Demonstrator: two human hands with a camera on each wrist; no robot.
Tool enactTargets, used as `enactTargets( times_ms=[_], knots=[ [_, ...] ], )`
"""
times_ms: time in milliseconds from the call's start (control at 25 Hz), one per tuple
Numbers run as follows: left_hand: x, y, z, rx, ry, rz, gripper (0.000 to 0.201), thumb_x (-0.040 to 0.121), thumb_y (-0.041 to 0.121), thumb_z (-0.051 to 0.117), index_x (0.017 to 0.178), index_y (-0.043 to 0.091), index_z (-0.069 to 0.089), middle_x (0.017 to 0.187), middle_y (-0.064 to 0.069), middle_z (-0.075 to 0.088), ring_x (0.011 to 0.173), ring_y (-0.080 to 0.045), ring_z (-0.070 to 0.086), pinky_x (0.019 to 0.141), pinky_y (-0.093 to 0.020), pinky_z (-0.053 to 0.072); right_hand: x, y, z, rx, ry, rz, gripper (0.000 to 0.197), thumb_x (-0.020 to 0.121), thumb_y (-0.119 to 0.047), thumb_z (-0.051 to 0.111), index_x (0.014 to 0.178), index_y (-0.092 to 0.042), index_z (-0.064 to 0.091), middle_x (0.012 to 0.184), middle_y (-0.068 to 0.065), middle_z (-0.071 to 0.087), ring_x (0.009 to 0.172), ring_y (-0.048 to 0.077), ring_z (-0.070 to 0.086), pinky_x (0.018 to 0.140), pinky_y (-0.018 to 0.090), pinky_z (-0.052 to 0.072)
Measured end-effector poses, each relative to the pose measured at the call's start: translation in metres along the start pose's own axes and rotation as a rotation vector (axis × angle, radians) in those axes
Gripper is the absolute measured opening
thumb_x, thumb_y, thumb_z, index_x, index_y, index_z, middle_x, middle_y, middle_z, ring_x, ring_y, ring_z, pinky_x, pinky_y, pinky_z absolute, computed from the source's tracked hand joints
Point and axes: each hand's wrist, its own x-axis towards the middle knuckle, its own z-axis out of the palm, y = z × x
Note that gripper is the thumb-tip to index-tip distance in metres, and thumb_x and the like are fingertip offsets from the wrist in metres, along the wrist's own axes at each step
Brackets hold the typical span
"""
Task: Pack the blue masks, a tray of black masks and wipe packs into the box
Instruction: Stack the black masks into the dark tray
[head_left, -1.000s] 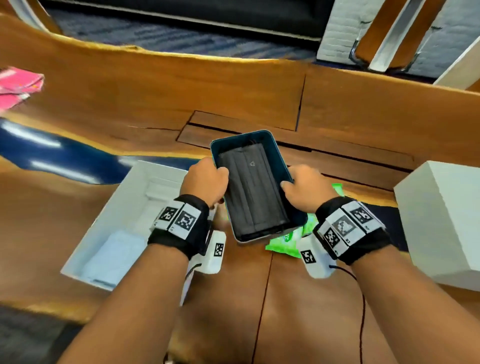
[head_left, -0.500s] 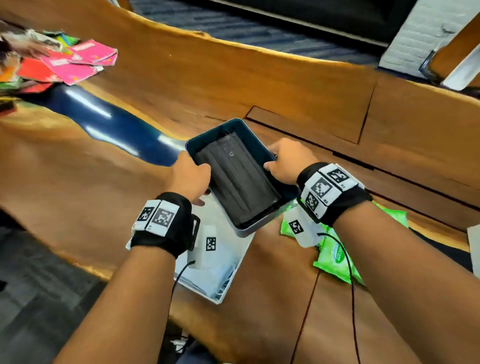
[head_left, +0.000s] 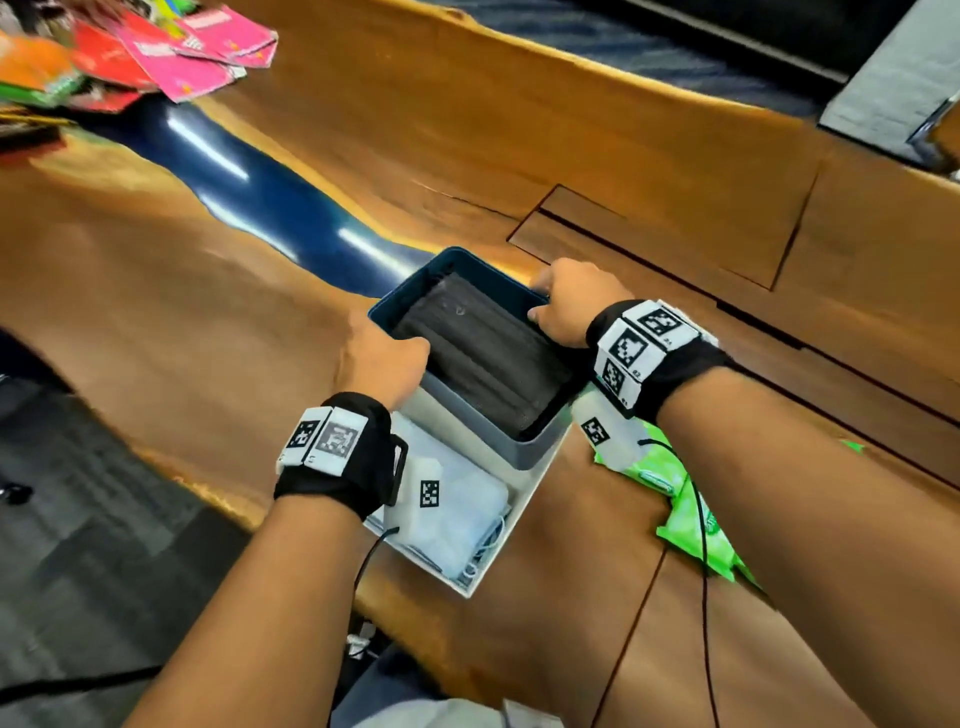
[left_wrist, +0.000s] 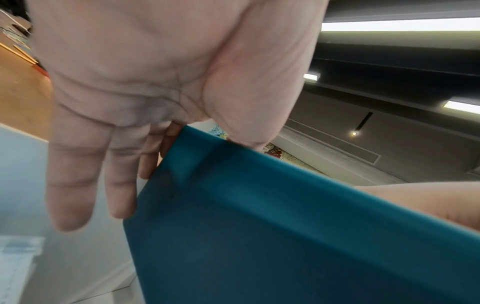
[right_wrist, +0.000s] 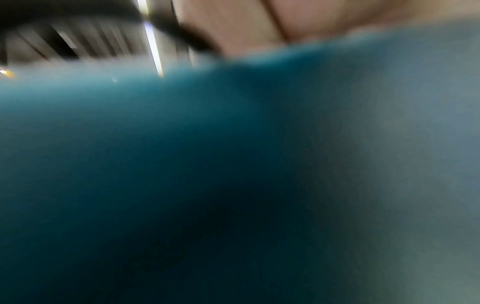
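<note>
A teal tray (head_left: 524, 447) filled with black masks (head_left: 483, 353) hangs over the far half of the white box (head_left: 519, 512). My left hand (head_left: 382, 358) grips its left rim, thumb over the edge. My right hand (head_left: 569, 306) grips the right rim. Blue masks (head_left: 457, 519) lie in the near half of the box, partly behind my left wrist. In the left wrist view the tray's teal wall (left_wrist: 298, 236) sits under my thumb, fingers (left_wrist: 75, 185) reaching down beside it. The right wrist view is a teal blur of the tray (right_wrist: 182, 164). Green wipe packs (head_left: 685, 504) lie right of the box.
The wooden table (head_left: 519, 130) has a blue resin strip (head_left: 270, 202) running toward the box. Pink and red packets (head_left: 171, 52) are piled at the far left. The table's near edge (head_left: 223, 504) drops to grey floor on the left.
Both hands have carried the tray left and down from the bare table to over the box, where it now sits lower between the box walls. The head view swung left.
</note>
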Motion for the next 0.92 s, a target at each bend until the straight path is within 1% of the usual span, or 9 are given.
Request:
enactTargets(
  times_ms=[40, 80, 120, 200, 240, 360, 520, 760, 920],
  knots=[
    [0.002, -0.002, -0.001, 0.027, 0.013, -0.004, 0.054, 0.076, 0.024, 0.058, 0.125, 0.016, 0.039, 0.112, -0.009, 0.057, 0.104, -0.034, 0.058, 0.091, -0.049, 0.053, 0.0, -0.003, 0.001, 0.004, 0.003, -0.004, 0.013, 0.095, -0.024, 0.058, 0.104, -0.023, 0.066, 0.107, 0.006, 0.064, 0.102, 0.034, 0.06, 0.076, 0.029, 0.042],
    [0.004, -0.004, -0.002, 0.066, 0.029, 0.0, 0.054, 0.077, 0.023, 0.058, 0.126, 0.014, 0.038, 0.116, -0.01, 0.056, 0.106, -0.036, 0.056, 0.093, -0.048, 0.052, 0.0, -0.005, 0.003, 0.001, 0.009, -0.009, 0.01, 0.095, -0.023, 0.057, 0.087, -0.027, 0.063, 0.094, 0.004, 0.062, 0.095, 0.033, 0.058, 0.074, 0.03, 0.042],
    [0.005, -0.005, -0.003, 0.121, 0.042, 0.011, 0.053, 0.078, 0.022, 0.057, 0.127, 0.012, 0.038, 0.12, -0.012, 0.055, 0.109, -0.038, 0.055, 0.094, -0.046, 0.05, -0.001, -0.007, 0.006, -0.013, 0.017, -0.02, 0.014, 0.095, -0.023, 0.057, 0.083, -0.025, 0.062, 0.09, 0.003, 0.061, 0.092, 0.033, 0.058, 0.074, 0.031, 0.045],
    [0.004, -0.007, -0.004, 0.243, 0.055, 0.037, 0.05, 0.081, 0.017, 0.054, 0.128, 0.009, 0.039, 0.126, -0.013, 0.05, 0.112, -0.041, 0.051, 0.092, -0.043, 0.046, 0.001, -0.009, 0.015, -0.04, 0.022, -0.048, 0.014, 0.096, -0.021, 0.056, 0.102, -0.015, 0.067, 0.101, 0.008, 0.066, 0.098, 0.034, 0.061, 0.079, 0.035, 0.051],
    [0.002, -0.007, -0.003, 0.298, 0.057, 0.056, 0.047, 0.083, 0.013, 0.051, 0.128, 0.007, 0.04, 0.127, -0.014, 0.046, 0.113, -0.041, 0.05, 0.089, -0.041, 0.043, 0.001, -0.01, 0.02, -0.059, 0.0, -0.062, 0.017, 0.096, -0.019, 0.055, 0.107, -0.011, 0.066, 0.102, 0.01, 0.065, 0.1, 0.034, 0.061, 0.077, 0.035, 0.05],
    [0.0, -0.009, -0.001, 0.429, 0.049, 0.097, 0.037, 0.086, 0.007, 0.047, 0.123, 0.006, 0.046, 0.127, -0.014, 0.041, 0.108, -0.04, 0.051, 0.083, -0.04, 0.037, 0.005, -0.008, 0.038, -0.087, -0.064, -0.071, 0.006, 0.095, -0.013, 0.052, 0.09, -0.014, 0.055, 0.091, 0.008, 0.056, 0.094, 0.032, 0.06, 0.069, 0.031, 0.039],
    [0.003, -0.019, -0.001, 0.52, 0.034, 0.164, 0.033, 0.082, 0.004, 0.049, 0.115, 0.006, 0.053, 0.121, -0.016, 0.047, 0.109, -0.042, 0.051, 0.087, -0.043, 0.041, 0.012, -0.005, 0.053, -0.079, -0.128, -0.047, 0.01, 0.093, -0.005, 0.049, 0.087, -0.012, 0.051, 0.089, 0.008, 0.055, 0.085, 0.03, 0.055, 0.068, 0.03, 0.038],
    [0.007, -0.025, -0.001, 0.575, 0.036, 0.25, 0.032, 0.083, 0.003, 0.06, 0.114, 0.007, 0.052, 0.118, -0.017, 0.052, 0.105, -0.043, 0.054, 0.077, -0.042, 0.04, 0.022, -0.003, 0.066, -0.054, -0.19, -0.033, 0.015, 0.091, 0.001, 0.048, 0.095, -0.009, 0.059, 0.092, 0.009, 0.055, 0.092, 0.03, 0.058, 0.071, 0.028, 0.038],
    [0.008, -0.029, -0.004, 0.549, 0.021, 0.24, 0.039, 0.082, 0.001, 0.067, 0.115, 0.008, 0.047, 0.121, -0.017, 0.048, 0.105, -0.043, 0.053, 0.081, -0.045, 0.043, 0.029, 0.0, 0.072, -0.063, -0.209, -0.027, 0.025, 0.09, 0.001, 0.05, 0.109, -0.005, 0.064, 0.101, 0.013, 0.063, 0.099, 0.033, 0.061, 0.074, 0.029, 0.043]
  ],
)
